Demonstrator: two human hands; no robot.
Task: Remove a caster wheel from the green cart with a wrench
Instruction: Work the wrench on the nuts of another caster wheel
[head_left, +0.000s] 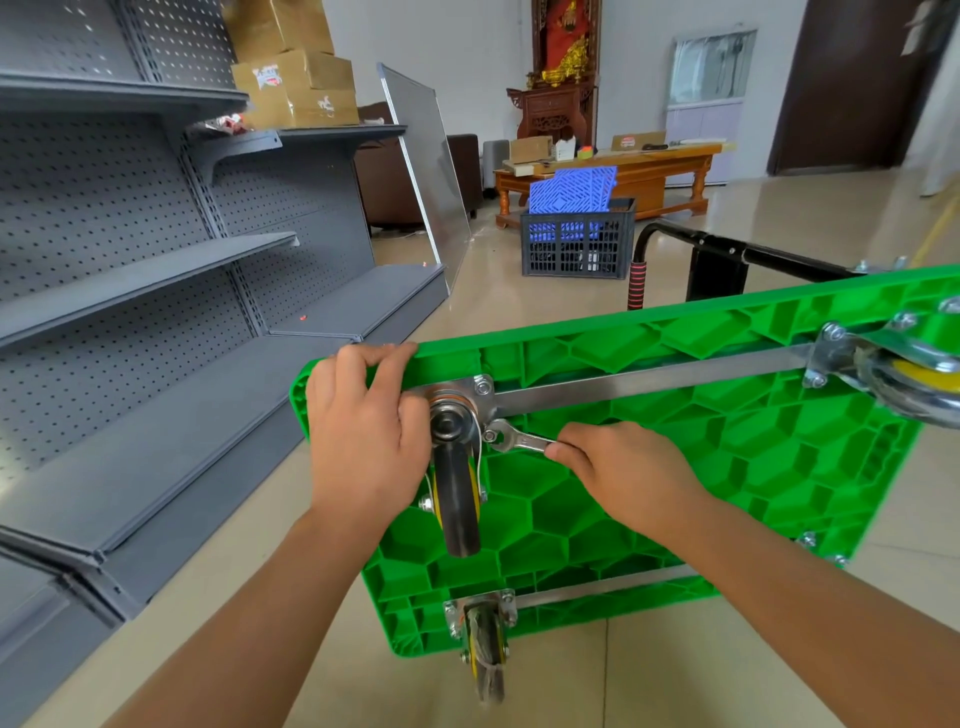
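Observation:
The green cart (649, 499) stands tipped on its side, its ribbed underside facing me. A caster wheel (456, 499) with a black tyre and a metal mounting plate sits at the upper left corner. My left hand (363, 431) grips the cart's top edge beside that caster, fingers curled over the rim. My right hand (618, 467) holds the handle of a silver open-end wrench (519, 440), whose jaw sits on a nut (490, 435) at the plate's lower right corner. A second caster (485, 649) hangs at the bottom left, and a third (904, 374) at the upper right.
Grey metal shelving (171, 322) runs along the left, close to the cart. The cart's black folded handle (727, 254) lies behind it. A dark crate (576, 244) with blue plastic panels stands on the tiled floor farther back, before a wooden table (623, 171).

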